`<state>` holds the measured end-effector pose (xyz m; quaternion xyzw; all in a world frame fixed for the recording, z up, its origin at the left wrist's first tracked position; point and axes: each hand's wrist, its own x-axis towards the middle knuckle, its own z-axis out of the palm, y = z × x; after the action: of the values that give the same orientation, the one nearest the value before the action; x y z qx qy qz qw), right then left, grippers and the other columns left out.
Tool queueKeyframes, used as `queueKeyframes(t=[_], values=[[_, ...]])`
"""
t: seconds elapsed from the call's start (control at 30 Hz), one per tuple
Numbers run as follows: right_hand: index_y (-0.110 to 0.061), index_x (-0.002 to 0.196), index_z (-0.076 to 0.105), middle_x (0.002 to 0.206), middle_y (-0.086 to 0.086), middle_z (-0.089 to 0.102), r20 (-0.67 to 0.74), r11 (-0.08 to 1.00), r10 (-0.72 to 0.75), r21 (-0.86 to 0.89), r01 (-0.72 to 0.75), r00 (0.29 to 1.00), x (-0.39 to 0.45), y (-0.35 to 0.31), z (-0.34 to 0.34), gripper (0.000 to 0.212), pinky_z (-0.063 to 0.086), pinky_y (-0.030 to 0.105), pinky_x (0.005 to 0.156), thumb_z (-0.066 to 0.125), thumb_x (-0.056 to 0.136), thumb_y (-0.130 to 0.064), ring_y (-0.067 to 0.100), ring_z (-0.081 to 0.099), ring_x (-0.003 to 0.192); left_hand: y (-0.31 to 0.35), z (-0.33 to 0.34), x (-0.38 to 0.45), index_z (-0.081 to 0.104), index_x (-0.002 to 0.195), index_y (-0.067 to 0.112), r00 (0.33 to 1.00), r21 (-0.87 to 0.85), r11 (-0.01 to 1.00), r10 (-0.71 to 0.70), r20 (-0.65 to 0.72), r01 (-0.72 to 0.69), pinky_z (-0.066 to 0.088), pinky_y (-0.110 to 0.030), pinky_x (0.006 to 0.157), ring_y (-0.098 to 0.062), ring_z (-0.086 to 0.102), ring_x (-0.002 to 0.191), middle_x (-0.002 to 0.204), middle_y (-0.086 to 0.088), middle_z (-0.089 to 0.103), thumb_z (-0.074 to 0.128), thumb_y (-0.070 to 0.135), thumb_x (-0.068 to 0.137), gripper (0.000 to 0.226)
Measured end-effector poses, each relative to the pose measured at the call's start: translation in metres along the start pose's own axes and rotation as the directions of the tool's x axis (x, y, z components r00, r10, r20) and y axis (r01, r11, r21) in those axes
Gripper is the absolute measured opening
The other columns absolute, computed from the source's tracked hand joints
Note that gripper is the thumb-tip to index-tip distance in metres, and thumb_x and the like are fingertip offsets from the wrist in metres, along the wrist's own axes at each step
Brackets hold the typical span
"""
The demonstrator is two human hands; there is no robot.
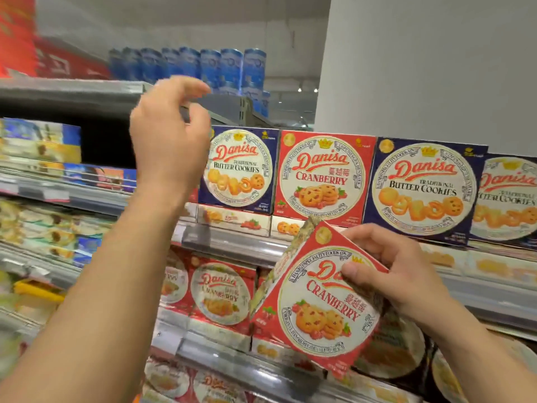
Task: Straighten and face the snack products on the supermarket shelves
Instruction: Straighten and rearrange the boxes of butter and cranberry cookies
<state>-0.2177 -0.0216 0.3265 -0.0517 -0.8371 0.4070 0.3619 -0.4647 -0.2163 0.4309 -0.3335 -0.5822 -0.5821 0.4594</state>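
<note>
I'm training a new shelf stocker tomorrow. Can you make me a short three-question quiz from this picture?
1. True or false: the right hand holds a tilted red Cranberry box.
2. Multiple choice: the left hand is
A. gripping a blue box
B. raised with loosely curled fingers, holding nothing
C. resting on the held box
3. Fill in: on the shelf row facing us, the upright Cranberry box stands between two blue boxes marked Traditional ______ Cookies.

Key
1. True
2. B
3. Butter
</note>
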Motion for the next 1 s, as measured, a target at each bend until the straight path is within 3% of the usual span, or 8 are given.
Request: queueKeyframes(t=[0.13, 0.3, 0.4, 0.53, 0.6, 0.7, 0.83, 1.0], values=[[-0.034, 0.098, 0.069, 0.102, -0.003, 0.079, -0.013, 0.999, -0.022, 0.035, 0.023, 1.000, 0.001, 0.005, -0.001, 0.034, 0.062, 0.026, 0.073, 0.089, 0.071, -0.038, 0.016, 0.076, 0.091, 0.002, 0.028, 0.031, 0.063, 0.134, 0.018, 0.943, 0.243, 0.947, 0.130, 0.305, -0.209, 0.041, -0.039, 0.106, -0.030, 0.052, 0.125, 0.137, -0.005, 0.061, 0.043, 0.027, 0.084, 0.055], [-0.035, 0.089, 0.072, 0.094, -0.002, 0.080, -0.029, 0.993, -0.038, 0.111, 0.041, 0.999, -0.001, 0.003, -0.003, 0.033, 0.058, 0.020, 0.062, 0.080, 0.061, -0.018, 0.014, 0.077, 0.082, -0.015, 0.042, 0.033, 0.054, 0.145, 0.023, 0.759, 0.373, 0.866, 0.010, 0.651, -0.332, 0.028, -0.050, 0.120, -0.029, 0.029, 0.147, 0.159, -0.005, 0.040, 0.050, 0.031, 0.089, 0.058], [-0.033, 0.089, 0.071, 0.094, 0.002, 0.080, -0.022, 0.990, -0.050, 0.133, 0.052, 0.999, 0.000, 0.005, -0.005, 0.032, 0.059, 0.022, 0.063, 0.081, 0.062, -0.019, 0.017, 0.077, 0.082, -0.022, 0.039, 0.025, 0.055, 0.142, 0.022, 0.763, 0.324, 0.897, 0.021, 0.646, -0.300, 0.026, -0.046, 0.120, -0.028, 0.031, 0.146, 0.157, -0.005, 0.042, 0.059, 0.024, 0.091, 0.051], [-0.029, 0.099, 0.070, 0.103, 0.008, 0.078, -0.004, 0.990, -0.036, 0.140, 0.036, 0.999, 0.001, 0.011, -0.008, 0.047, 0.061, 0.029, 0.070, 0.094, 0.063, -0.047, 0.024, 0.077, 0.092, -0.018, 0.021, 0.019, 0.056, 0.131, 0.017, 0.790, 0.185, 0.950, 0.091, 0.606, -0.251, 0.047, -0.042, 0.100, -0.025, 0.054, 0.121, 0.130, -0.004, 0.062, 0.066, 0.015, 0.087, 0.045], [-0.027, 0.100, 0.070, 0.104, 0.009, 0.078, -0.010, 0.989, -0.014, 0.146, 0.016, 1.000, 0.002, 0.014, -0.010, 0.039, 0.062, 0.032, 0.071, 0.091, 0.069, -0.036, 0.026, 0.076, 0.093, -0.017, 0.006, 0.018, 0.054, 0.131, 0.025, 0.771, 0.158, 0.954, 0.103, 0.628, -0.256, 0.053, -0.038, 0.089, -0.017, 0.056, 0.112, 0.122, 0.003, 0.063, 0.070, 0.015, 0.088, 0.048], [-0.027, 0.096, 0.071, 0.101, 0.010, 0.078, 0.001, 0.989, -0.024, 0.145, 0.024, 1.000, 0.003, 0.016, -0.011, 0.033, 0.061, 0.030, 0.069, 0.080, 0.069, -0.011, 0.027, 0.076, 0.091, -0.019, -0.015, 0.019, 0.052, 0.132, 0.039, 0.751, 0.101, 0.953, 0.159, 0.641, -0.287, 0.052, -0.032, 0.090, -0.010, 0.054, 0.116, 0.127, 0.013, 0.060, 0.073, 0.020, 0.089, 0.052], [-0.027, 0.092, 0.072, 0.097, 0.008, 0.079, -0.033, 0.989, -0.047, 0.137, 0.051, 0.998, 0.001, 0.014, -0.007, 0.033, 0.060, 0.025, 0.065, 0.085, 0.069, -0.008, 0.022, 0.077, 0.086, -0.022, -0.040, 0.023, 0.053, 0.139, 0.038, 0.708, 0.083, 0.921, 0.233, 0.667, -0.381, 0.049, -0.034, 0.094, -0.008, 0.054, 0.115, 0.126, 0.018, 0.057, 0.073, 0.029, 0.087, 0.057], [-0.007, 0.102, 0.067, 0.090, 0.004, 0.079, -0.078, 0.992, -0.030, 0.118, 0.039, 0.996, -0.001, 0.012, -0.002, 0.037, 0.058, 0.020, 0.060, 0.074, 0.066, -0.005, 0.016, 0.077, 0.078, -0.028, -0.074, 0.019, 0.055, 0.140, 0.037, 0.657, 0.091, 0.885, 0.266, 0.705, -0.456, 0.044, -0.028, 0.079, -0.007, 0.048, 0.099, 0.113, 0.017, 0.047, 0.076, 0.032, 0.082, 0.062]])
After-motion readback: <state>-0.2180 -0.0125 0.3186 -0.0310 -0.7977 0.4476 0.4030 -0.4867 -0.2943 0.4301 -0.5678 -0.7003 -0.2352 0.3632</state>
